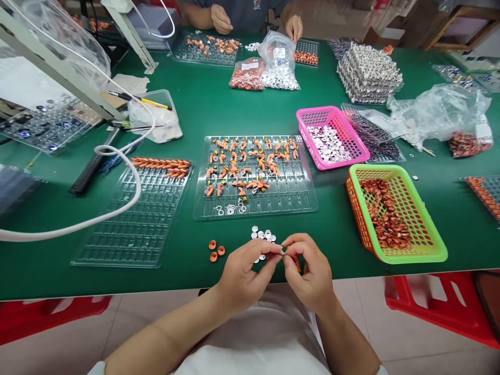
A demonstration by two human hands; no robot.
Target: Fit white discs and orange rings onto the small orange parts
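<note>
My left hand (246,271) and my right hand (310,268) meet at the table's near edge, fingertips pinched together. Between them is a tiny part (283,253), mostly hidden by the fingers. A small orange piece (298,262) shows within my right hand, its shape largely covered. Just beyond my fingers lie several white discs (261,235), some partly behind my left hand. Left of them sit three orange ring-like discs (213,257). Farther forward, a clear compartment tray (289,200) holds curved orange pieces (234,161) and silvery rings (231,209).
At right stand a green basket (433,242) of copper-coloured parts and a pink basket (359,151) of white discs. A second clear tray (128,224) and a white cable (78,228) lie left. Across the green table (187,109), a co-worker's hands (221,20) are near bagged parts (279,67).
</note>
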